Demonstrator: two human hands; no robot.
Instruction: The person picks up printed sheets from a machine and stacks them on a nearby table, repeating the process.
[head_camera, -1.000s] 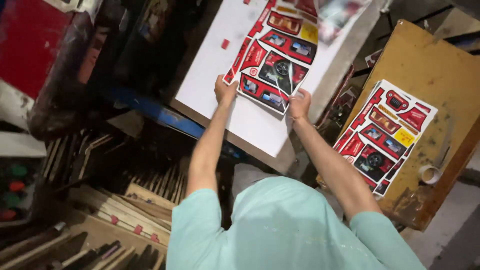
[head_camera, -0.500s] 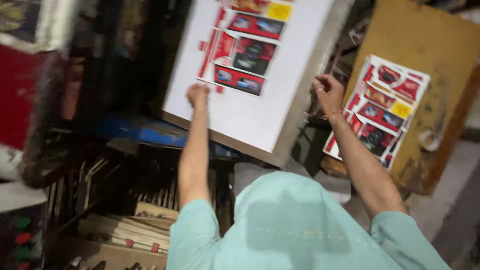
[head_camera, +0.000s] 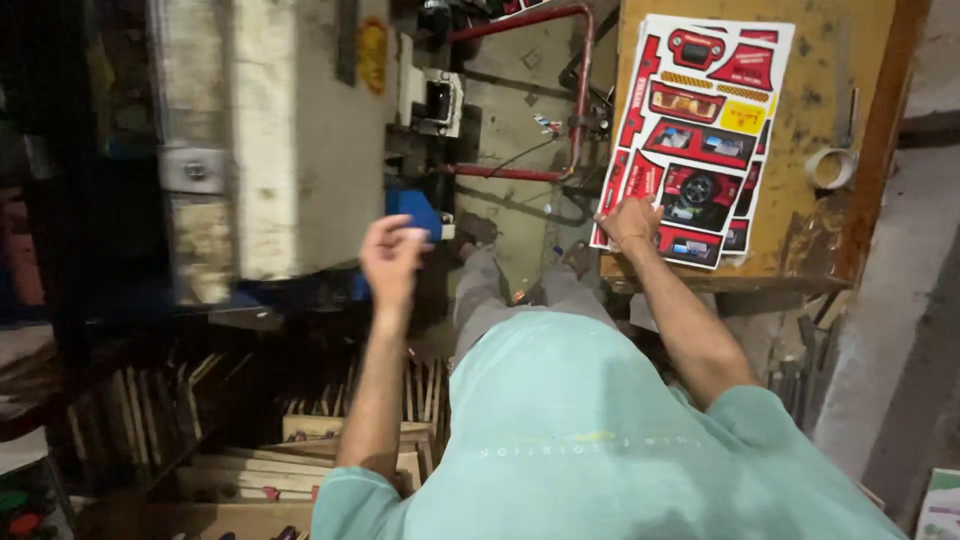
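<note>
Dim workshop, worn yellow wooden table (head_camera: 850, 60): our right hand (head_camera: 628, 218) pinches red printed cardboard sheets (head_camera: 700, 140) beside a tape roll (head_camera: 830, 168); left hand (head_camera: 392, 256) loosely curled, empty, near a grey metal press (head_camera: 270, 140).

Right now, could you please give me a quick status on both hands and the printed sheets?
Left hand raised, empty, fingers loosely curled. Right hand pressing the printed sheet stack on the wooden table. Tape roll beside stack.

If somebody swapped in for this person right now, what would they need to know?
Left hand: raised, empty, fingers loosely curled, in front of the grey machine.
Right hand: resting on the lower corner of the printed red sheets.
The sheets lie stacked on the yellow-brown table, beside a tape roll.
Done: sheets on the table. Left: cannot tell.
</note>
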